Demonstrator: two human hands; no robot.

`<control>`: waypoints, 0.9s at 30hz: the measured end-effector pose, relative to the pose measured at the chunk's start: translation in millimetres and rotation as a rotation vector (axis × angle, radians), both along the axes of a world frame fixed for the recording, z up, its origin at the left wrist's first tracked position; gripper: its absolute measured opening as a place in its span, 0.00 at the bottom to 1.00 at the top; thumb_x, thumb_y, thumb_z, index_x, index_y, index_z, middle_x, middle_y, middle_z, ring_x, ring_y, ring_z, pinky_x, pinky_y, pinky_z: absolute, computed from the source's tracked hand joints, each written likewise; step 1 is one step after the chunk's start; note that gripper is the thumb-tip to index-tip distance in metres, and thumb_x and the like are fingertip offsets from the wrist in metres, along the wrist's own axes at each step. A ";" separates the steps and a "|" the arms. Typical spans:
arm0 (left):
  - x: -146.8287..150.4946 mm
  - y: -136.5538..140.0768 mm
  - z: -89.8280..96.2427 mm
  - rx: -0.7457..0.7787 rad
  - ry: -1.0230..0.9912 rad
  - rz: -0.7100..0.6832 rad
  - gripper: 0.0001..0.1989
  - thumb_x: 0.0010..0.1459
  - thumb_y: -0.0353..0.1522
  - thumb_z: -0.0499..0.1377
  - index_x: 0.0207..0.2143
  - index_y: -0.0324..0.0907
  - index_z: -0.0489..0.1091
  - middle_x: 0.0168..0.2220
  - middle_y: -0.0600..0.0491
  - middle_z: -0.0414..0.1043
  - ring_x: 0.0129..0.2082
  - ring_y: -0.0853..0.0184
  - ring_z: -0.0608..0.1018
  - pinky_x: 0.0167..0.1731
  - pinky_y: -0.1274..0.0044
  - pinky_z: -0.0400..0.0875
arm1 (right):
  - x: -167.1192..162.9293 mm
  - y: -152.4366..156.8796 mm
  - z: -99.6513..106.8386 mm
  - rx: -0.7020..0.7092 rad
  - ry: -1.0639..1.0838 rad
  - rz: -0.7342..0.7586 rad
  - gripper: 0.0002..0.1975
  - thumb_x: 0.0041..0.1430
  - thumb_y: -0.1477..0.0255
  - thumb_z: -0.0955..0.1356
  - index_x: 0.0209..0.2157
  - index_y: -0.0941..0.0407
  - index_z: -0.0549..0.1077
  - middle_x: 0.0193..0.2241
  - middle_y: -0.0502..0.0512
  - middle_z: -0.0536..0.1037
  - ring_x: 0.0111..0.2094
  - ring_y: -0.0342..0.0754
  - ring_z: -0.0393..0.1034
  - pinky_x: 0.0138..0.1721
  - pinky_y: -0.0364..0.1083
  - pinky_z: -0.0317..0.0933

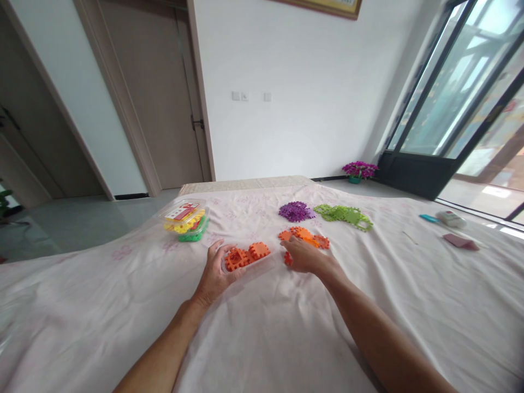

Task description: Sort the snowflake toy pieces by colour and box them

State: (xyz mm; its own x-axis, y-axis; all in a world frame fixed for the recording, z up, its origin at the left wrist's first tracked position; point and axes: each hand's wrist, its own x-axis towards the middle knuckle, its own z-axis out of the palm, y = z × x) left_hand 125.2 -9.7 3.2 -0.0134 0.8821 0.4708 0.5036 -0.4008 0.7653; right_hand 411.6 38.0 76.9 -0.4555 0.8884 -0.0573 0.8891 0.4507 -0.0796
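Observation:
My left hand (pixel 213 278) is wrapped round the near left end of a clear plastic box (pixel 260 266) on the bed-like surface. Inside the box lie several orange interlocking tiles (pixel 258 251) with notched edges, some stacked. To the right of the box, my right hand (pixel 305 256) is over a loose pile of the same orange tiles (pixel 303 234). Its fingers are bent together and point left, with an orange tile (pixel 288 258) at their tips. The hand covers part of the pile.
Beyond the orange pile lie purple tiles (pixel 295 211) and green tiles (pixel 346 214). At the left stand stacked clear boxes of yellow (pixel 184 222) and green pieces (pixel 192 236). A pink cloth (pixel 460 242) and a white object (pixel 450 219) lie far right on the pale sheet (pixel 262 338).

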 end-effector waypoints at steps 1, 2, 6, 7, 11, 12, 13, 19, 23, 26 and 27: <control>0.0 0.0 -0.3 0.001 0.001 -0.006 0.30 0.48 0.44 0.68 0.53 0.45 0.70 0.60 0.44 0.54 0.66 0.50 0.58 0.65 0.55 0.54 | 0.4 1.0 0.2 0.009 0.019 -0.002 0.29 0.52 0.81 0.67 0.57 0.61 0.69 0.51 0.69 0.73 0.51 0.59 0.70 0.49 0.51 0.62; 0.0 -0.1 -0.5 0.004 0.003 -0.011 0.30 0.48 0.44 0.68 0.53 0.46 0.69 0.60 0.44 0.54 0.66 0.50 0.58 0.65 0.55 0.54 | 1.2 2.4 1.0 0.022 0.045 -0.003 0.30 0.51 0.83 0.66 0.58 0.62 0.68 0.52 0.69 0.73 0.52 0.59 0.70 0.51 0.51 0.62; 0.6 -1.4 0.4 0.003 0.016 -0.033 0.31 0.49 0.44 0.68 0.54 0.46 0.68 0.61 0.44 0.54 0.67 0.50 0.58 0.65 0.55 0.54 | 4.0 7.6 8.7 0.122 0.216 -0.017 0.36 0.50 0.84 0.64 0.63 0.61 0.61 0.57 0.69 0.70 0.57 0.57 0.66 0.56 0.51 0.60; 1.0 -2.0 1.2 -0.002 0.014 -0.034 0.31 0.49 0.45 0.68 0.55 0.46 0.68 0.61 0.44 0.54 0.67 0.50 0.57 0.65 0.55 0.54 | 3.0 7.8 10.8 0.154 0.276 -0.007 0.37 0.51 0.83 0.64 0.64 0.61 0.59 0.58 0.68 0.70 0.58 0.56 0.66 0.57 0.51 0.60; 3.6 -4.5 4.5 -0.026 0.007 -0.044 0.32 0.49 0.45 0.69 0.55 0.46 0.68 0.62 0.44 0.53 0.67 0.50 0.56 0.65 0.55 0.53 | -10.1 3.3 13.4 0.250 0.510 0.157 0.35 0.54 0.79 0.65 0.64 0.58 0.59 0.59 0.65 0.70 0.59 0.55 0.66 0.60 0.55 0.59; 4.1 -5.0 4.9 -0.035 0.001 -0.056 0.32 0.49 0.45 0.69 0.55 0.47 0.68 0.62 0.44 0.53 0.67 0.50 0.56 0.65 0.54 0.54 | -14.6 1.4 12.4 0.257 0.550 0.211 0.34 0.55 0.78 0.65 0.64 0.56 0.60 0.59 0.64 0.70 0.59 0.55 0.66 0.60 0.56 0.59; 4.6 -5.4 5.2 -0.043 -0.008 -0.071 0.32 0.50 0.45 0.69 0.55 0.47 0.68 0.63 0.44 0.52 0.67 0.50 0.56 0.65 0.54 0.54 | -18.9 -0.5 11.2 0.254 0.579 0.260 0.34 0.55 0.78 0.65 0.64 0.55 0.60 0.59 0.63 0.70 0.59 0.55 0.66 0.60 0.56 0.60; 5.8 -7.2 6.0 -0.049 -0.040 -0.093 0.32 0.49 0.44 0.69 0.55 0.48 0.68 0.63 0.45 0.52 0.68 0.49 0.56 0.63 0.55 0.59 | -30.6 -9.0 11.5 0.195 0.567 0.398 0.28 0.51 0.83 0.64 0.54 0.54 0.73 0.54 0.60 0.75 0.56 0.53 0.69 0.58 0.56 0.63; 5.8 -7.0 6.6 -0.048 -0.032 -0.093 0.32 0.49 0.45 0.69 0.55 0.48 0.68 0.62 0.45 0.52 0.68 0.50 0.56 0.63 0.56 0.59 | -31.5 -13.4 18.9 0.125 0.498 0.464 0.25 0.51 0.85 0.62 0.45 0.50 0.79 0.47 0.52 0.80 0.52 0.50 0.72 0.58 0.55 0.61; 6.2 -7.2 7.8 -0.034 -0.012 -0.080 0.32 0.49 0.46 0.68 0.55 0.47 0.68 0.62 0.44 0.53 0.67 0.50 0.56 0.64 0.56 0.58 | -32.3 -13.7 18.8 0.075 0.441 0.442 0.25 0.51 0.85 0.62 0.43 0.48 0.81 0.43 0.50 0.82 0.50 0.50 0.73 0.57 0.53 0.62; 6.4 -7.5 8.2 -0.028 -0.005 -0.072 0.32 0.49 0.46 0.68 0.55 0.47 0.67 0.62 0.44 0.54 0.67 0.50 0.57 0.64 0.55 0.58 | -31.3 -12.1 17.9 0.080 0.439 0.421 0.25 0.51 0.85 0.62 0.43 0.49 0.81 0.43 0.50 0.82 0.50 0.50 0.72 0.56 0.52 0.62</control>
State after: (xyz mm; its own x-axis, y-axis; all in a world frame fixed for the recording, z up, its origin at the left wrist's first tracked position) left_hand 131.6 -17.2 11.4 0.0486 0.8938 0.4457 0.4707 -0.4141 0.7791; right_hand 380.3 25.9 94.8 -0.7341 0.6208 0.2750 0.5253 0.7759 -0.3493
